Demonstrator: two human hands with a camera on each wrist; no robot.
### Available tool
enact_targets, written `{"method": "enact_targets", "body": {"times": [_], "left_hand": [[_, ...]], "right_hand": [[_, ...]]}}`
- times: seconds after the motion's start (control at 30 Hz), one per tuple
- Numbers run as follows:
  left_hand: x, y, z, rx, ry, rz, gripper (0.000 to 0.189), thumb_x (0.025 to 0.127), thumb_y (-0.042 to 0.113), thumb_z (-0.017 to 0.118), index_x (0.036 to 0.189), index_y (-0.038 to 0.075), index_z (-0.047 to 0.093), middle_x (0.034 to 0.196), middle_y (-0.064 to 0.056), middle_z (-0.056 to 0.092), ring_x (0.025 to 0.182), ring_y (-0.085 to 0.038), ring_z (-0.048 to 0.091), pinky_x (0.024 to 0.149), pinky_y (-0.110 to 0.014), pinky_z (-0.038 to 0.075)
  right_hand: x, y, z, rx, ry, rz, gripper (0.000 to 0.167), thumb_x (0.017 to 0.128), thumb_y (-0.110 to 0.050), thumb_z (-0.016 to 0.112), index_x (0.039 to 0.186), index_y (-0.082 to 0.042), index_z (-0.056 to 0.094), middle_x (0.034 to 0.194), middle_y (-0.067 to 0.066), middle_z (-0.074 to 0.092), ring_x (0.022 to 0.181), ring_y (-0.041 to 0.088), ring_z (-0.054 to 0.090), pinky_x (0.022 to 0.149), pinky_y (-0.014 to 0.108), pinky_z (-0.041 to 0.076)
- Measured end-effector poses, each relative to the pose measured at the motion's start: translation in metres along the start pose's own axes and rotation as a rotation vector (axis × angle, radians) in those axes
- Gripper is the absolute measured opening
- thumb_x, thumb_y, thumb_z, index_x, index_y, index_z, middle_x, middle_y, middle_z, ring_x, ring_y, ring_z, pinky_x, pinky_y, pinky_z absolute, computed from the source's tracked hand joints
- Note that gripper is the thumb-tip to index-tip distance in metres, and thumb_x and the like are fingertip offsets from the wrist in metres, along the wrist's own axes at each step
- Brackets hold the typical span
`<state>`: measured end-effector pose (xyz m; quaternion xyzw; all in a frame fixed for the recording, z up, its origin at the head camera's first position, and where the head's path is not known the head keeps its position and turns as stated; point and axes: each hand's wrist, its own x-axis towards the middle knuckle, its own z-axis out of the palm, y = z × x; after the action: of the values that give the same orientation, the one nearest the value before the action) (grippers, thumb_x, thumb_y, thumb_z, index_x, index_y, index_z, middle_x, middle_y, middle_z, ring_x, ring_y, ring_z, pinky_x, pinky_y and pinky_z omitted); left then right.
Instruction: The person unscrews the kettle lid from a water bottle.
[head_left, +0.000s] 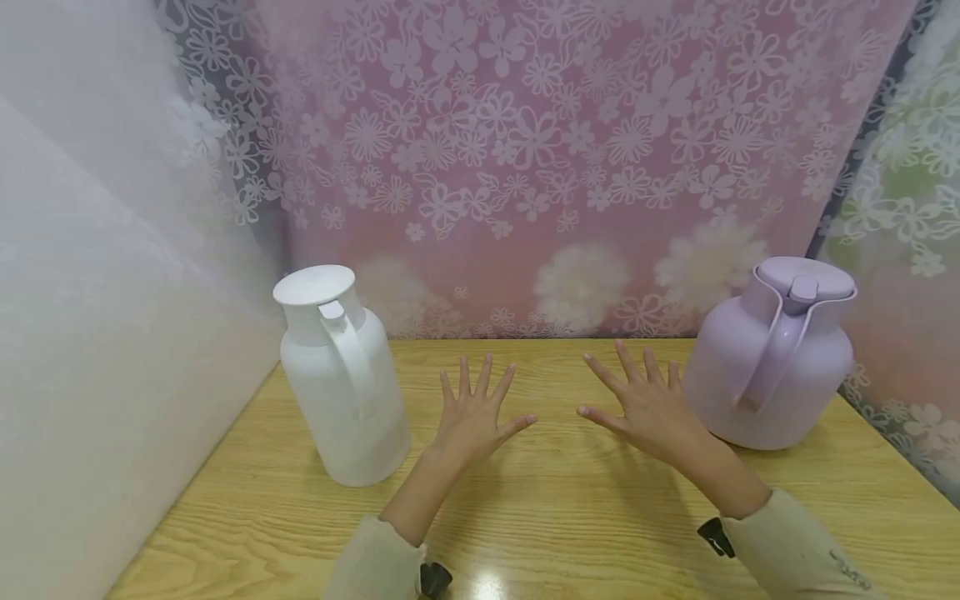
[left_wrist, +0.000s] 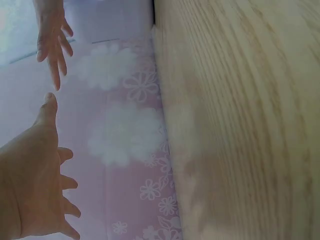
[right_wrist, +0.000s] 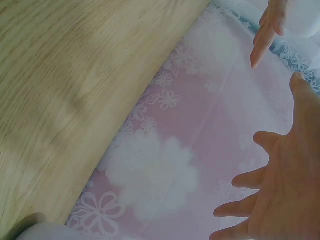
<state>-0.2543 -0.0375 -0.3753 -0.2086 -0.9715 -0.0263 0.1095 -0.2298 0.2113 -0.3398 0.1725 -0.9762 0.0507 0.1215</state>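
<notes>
Both hands are held over the table with fingers straight and spread, palms down, and neither holds anything. My left hand [head_left: 472, 421] is nearest to a white thermos jug [head_left: 348, 392], which stands upright to its left with its handle turned toward me. Beside my right hand [head_left: 648, 412] stands a lilac thermos jug [head_left: 772, 367], upright, its lid closed and its handle facing me; the hand overlaps its lower left side in the head view. The left wrist view shows the left palm [left_wrist: 35, 180] with fingers extended. In the right wrist view the right palm [right_wrist: 287, 175] looks the same.
The wood-grain table [head_left: 540, 517] reaches back to a pink floral curtain [head_left: 510, 167]. A pale sheet [head_left: 135, 292] hangs along the left side, and another floral cloth [head_left: 907, 250] closes the right. Dark wrist straps show at both sleeves [head_left: 795, 542].
</notes>
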Motion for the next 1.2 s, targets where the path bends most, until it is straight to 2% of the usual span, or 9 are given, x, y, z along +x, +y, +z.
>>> {"method": "enact_targets", "body": {"times": [0.17,0.33,0.47,0.63,0.77,0.87,1.03,1.2], "left_hand": [[-0.002,0.0,-0.009,0.007,0.037,0.02,0.081,0.084,0.073,0.025,0.148,0.024,0.013,0.151,-0.012,0.004,0.132,-0.042,-0.008,0.1,-0.063,0.0],[-0.008,0.0,-0.031,0.024,0.085,0.067,0.082,0.084,0.072,0.027,0.148,0.024,0.009,0.151,-0.011,-0.002,0.132,-0.037,-0.016,0.101,-0.061,-0.003],[-0.016,-0.002,-0.05,0.025,0.143,0.128,0.084,0.082,0.074,0.018,0.148,0.025,0.004,0.151,-0.009,-0.008,0.132,-0.032,-0.022,0.102,-0.056,-0.006],[-0.032,-0.012,-0.071,0.018,0.321,0.22,0.087,0.081,0.074,0.007,0.148,0.019,0.015,0.152,-0.01,-0.004,0.135,-0.033,-0.012,0.105,-0.051,-0.001],[-0.049,-0.025,-0.085,0.001,0.459,0.281,0.085,0.085,0.072,0.012,0.146,0.015,0.026,0.152,-0.011,-0.001,0.135,-0.035,-0.005,0.106,-0.051,0.002],[-0.061,-0.037,-0.096,-0.017,0.546,0.311,0.081,0.087,0.07,0.018,0.145,0.014,0.029,0.152,-0.01,0.002,0.136,-0.036,-0.001,0.105,-0.053,0.004],[-0.079,-0.062,-0.107,-0.053,0.718,0.311,0.074,0.09,0.064,0.028,0.145,0.015,0.027,0.151,-0.013,0.012,0.135,-0.038,0.007,0.104,-0.055,0.007],[-0.088,-0.093,-0.101,-0.095,0.924,0.274,0.067,0.091,0.056,0.039,0.14,0.01,0.037,0.145,-0.016,0.026,0.131,-0.039,0.019,0.103,-0.055,0.012]], "right_hand": [[0.002,-0.001,-0.002,0.0,0.027,-0.026,0.077,0.085,-0.066,0.042,0.146,-0.023,0.025,0.148,0.023,0.01,0.126,0.056,0.011,0.092,0.072,0.009],[0.007,-0.006,-0.009,-0.007,0.069,-0.058,0.076,0.085,-0.065,0.043,0.147,-0.025,0.023,0.148,0.023,0.012,0.127,0.054,0.008,0.092,0.072,0.008],[0.013,-0.015,-0.018,-0.006,0.086,-0.077,0.077,0.084,-0.067,0.042,0.147,-0.027,0.021,0.148,0.022,0.013,0.129,0.052,0.008,0.094,0.07,0.007],[0.021,-0.029,-0.026,0.031,0.068,-0.103,0.077,0.084,-0.068,0.04,0.147,-0.027,0.02,0.149,0.02,0.01,0.131,0.048,0.006,0.098,0.066,0.002],[0.029,-0.042,-0.029,0.019,0.081,-0.15,0.078,0.084,-0.068,0.04,0.148,-0.028,0.019,0.15,0.017,0.009,0.13,0.048,0.011,0.099,0.065,0.003],[0.035,-0.053,-0.031,0.034,0.091,-0.181,0.079,0.084,-0.069,0.04,0.148,-0.028,0.017,0.151,0.016,0.007,0.131,0.047,0.01,0.099,0.065,0.004],[0.046,-0.069,-0.027,0.102,0.092,-0.219,0.079,0.083,-0.07,0.038,0.148,-0.03,0.014,0.152,0.012,0.003,0.133,0.042,0.003,0.099,0.064,0.006],[0.057,-0.085,-0.013,0.166,0.098,-0.283,0.08,0.083,-0.07,0.037,0.148,-0.03,0.012,0.152,0.008,0.003,0.135,0.036,0.006,0.103,0.058,0.006]]}}
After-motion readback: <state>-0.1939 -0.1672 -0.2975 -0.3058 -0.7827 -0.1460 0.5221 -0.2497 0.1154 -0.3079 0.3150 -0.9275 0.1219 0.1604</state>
